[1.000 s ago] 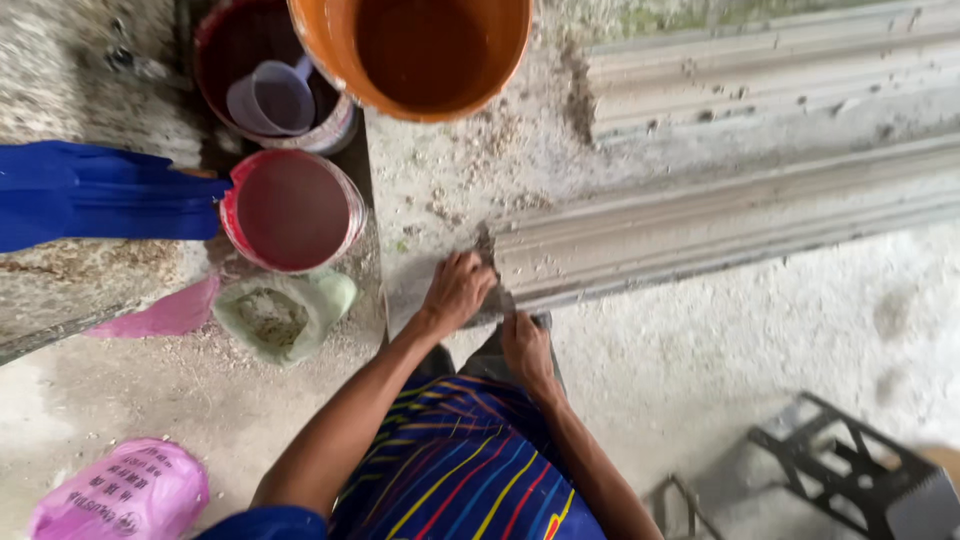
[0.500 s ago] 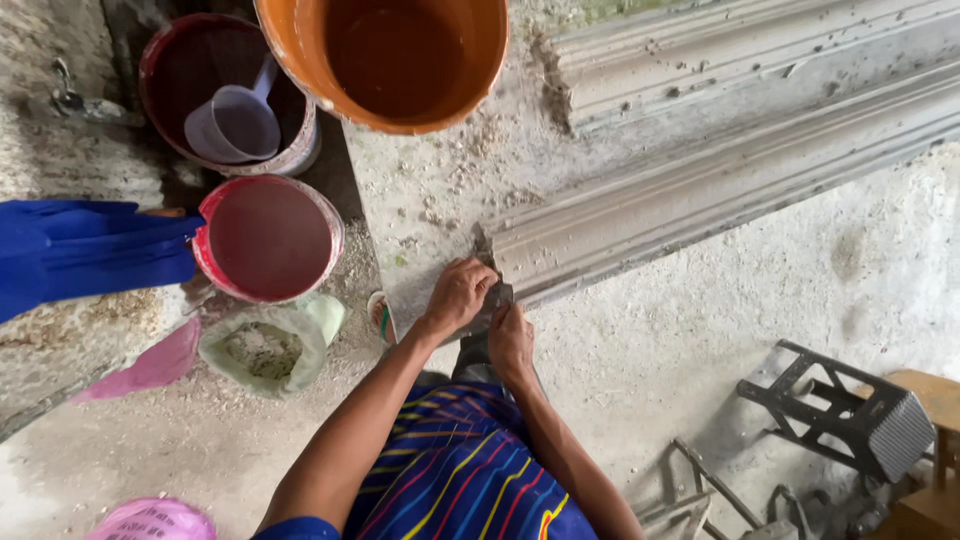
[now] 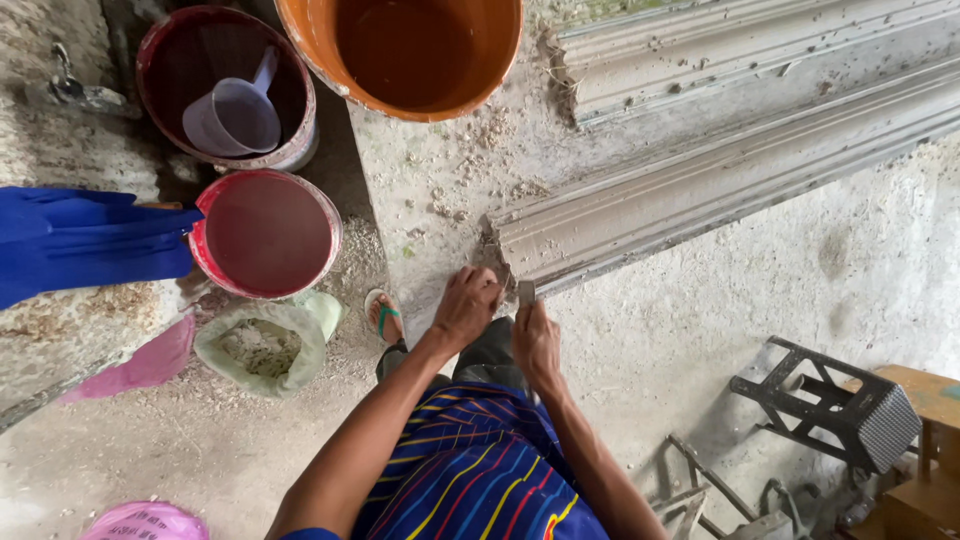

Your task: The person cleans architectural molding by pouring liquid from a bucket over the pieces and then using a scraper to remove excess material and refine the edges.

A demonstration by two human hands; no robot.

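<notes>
Both arms reach forward, left hand [image 3: 466, 303] and right hand [image 3: 537, 345] curled close together.

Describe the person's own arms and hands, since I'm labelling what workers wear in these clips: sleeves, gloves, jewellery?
Both forearms are bare. The left hand and right hand wear no gloves, and no rings, watch or bracelet show. A blue edge shows at the left upper arm. The shirt is dark blue with thin red, yellow and light-blue stripes.

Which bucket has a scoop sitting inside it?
The dark red bucket at the top left: a pale purple scoop sits inside it. The orange bucket holds only brownish liquid, and the smaller red bucket holds only reddish liquid.
</notes>
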